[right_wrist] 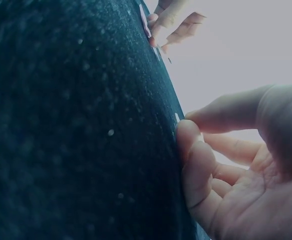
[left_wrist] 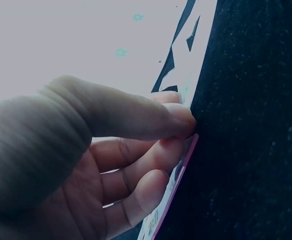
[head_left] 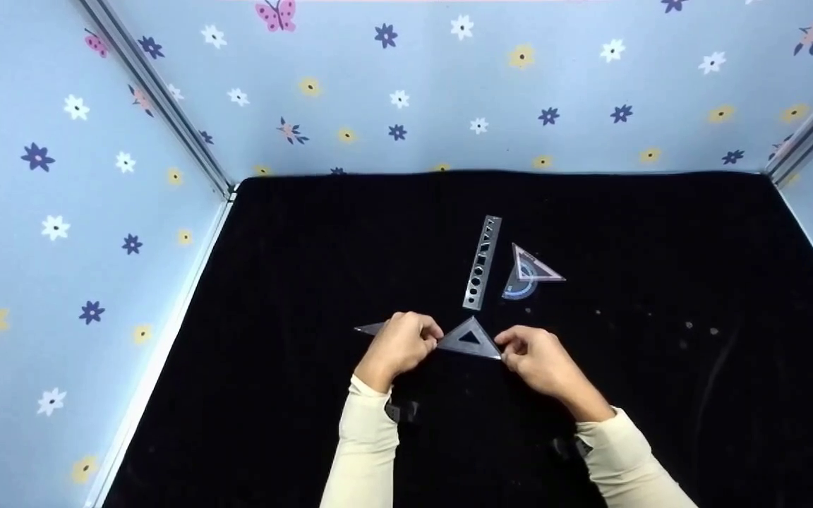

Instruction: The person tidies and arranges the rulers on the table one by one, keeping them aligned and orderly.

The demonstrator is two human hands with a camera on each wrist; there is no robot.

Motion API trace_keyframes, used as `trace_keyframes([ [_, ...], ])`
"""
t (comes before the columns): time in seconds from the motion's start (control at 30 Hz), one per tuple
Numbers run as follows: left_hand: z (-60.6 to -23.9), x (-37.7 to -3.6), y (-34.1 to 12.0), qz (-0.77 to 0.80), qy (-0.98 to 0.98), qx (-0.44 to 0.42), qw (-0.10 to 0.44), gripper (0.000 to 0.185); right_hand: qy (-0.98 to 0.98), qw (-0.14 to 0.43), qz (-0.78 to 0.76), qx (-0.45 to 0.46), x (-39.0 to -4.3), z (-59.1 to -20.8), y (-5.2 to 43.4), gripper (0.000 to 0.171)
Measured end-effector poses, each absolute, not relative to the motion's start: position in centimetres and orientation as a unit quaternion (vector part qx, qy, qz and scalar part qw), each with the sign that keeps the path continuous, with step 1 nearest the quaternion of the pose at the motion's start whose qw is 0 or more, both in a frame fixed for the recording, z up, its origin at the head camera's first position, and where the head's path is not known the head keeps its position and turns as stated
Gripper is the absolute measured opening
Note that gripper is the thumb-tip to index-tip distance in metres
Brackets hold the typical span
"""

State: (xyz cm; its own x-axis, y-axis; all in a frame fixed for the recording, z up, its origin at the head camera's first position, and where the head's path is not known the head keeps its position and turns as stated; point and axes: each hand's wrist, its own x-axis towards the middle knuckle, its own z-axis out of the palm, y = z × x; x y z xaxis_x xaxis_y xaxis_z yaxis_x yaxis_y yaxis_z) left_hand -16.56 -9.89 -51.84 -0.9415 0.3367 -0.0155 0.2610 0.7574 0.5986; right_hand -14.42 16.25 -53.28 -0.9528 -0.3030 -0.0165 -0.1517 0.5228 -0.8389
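On the cloth-covered table (head_left: 660, 395), a set square (head_left: 468, 339) lies near the front, between the left hand (head_left: 401, 346) and the right hand (head_left: 537, 360), each at one of its corners. Behind it lies a stencil ruler (head_left: 483, 262), running front to back. Just right of the ruler, a smaller set square (head_left: 535, 264) lies on a protractor (head_left: 518, 288).

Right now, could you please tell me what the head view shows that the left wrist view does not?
Only the head view shows the right hand, the straight clear stencil ruler, the small clear triangle lying over a blue protractor, and the flowered blue walls. Only the left wrist view shows the pink edge of the plastic at the fingertips. Both show the left hand pinching clear plastic on the black cloth.
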Motion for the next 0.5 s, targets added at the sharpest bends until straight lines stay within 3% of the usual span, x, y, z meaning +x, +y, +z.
trace_keyframes([
  [0.5,-51.89,-16.56,-9.62,0.292,0.941,0.161,0.052,0.018,0.872,0.067,-0.461,-0.148,-14.47,-53.6,16.26,0.023],
])
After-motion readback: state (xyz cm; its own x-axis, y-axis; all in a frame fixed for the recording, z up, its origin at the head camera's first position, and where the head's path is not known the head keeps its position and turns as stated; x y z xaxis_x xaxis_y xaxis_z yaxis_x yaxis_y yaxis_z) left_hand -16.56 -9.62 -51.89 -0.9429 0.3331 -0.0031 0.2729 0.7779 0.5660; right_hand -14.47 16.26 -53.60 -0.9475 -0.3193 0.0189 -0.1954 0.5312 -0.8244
